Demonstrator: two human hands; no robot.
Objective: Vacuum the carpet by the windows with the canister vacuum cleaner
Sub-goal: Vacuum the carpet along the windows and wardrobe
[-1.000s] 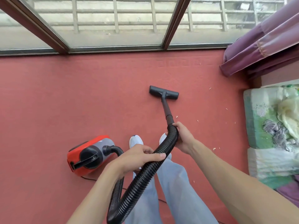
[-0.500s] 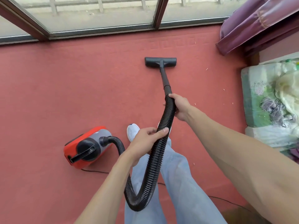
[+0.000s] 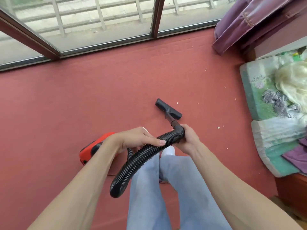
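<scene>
Now that I have drawn the floor nozzle [image 3: 168, 109] back from the windows [image 3: 99, 22] to just ahead of my feet, one stroke is done. My right hand [image 3: 187, 140] grips the hose [image 3: 141, 158] end at the wand; my left hand [image 3: 137, 138] clasps it lower, above the red canister [image 3: 93, 150]. Pale crumbs [image 3: 219, 127] lie on the carpet [image 3: 83, 97] to the right, so I judge that strip comes next.

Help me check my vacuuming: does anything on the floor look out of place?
Yes. Small pale scraps lie scattered on the red carpet, right of the floor nozzle towards the bedding, with a few nearer the window. They stand out as loose litter not yet picked up. Nothing looks damaged.
</scene>
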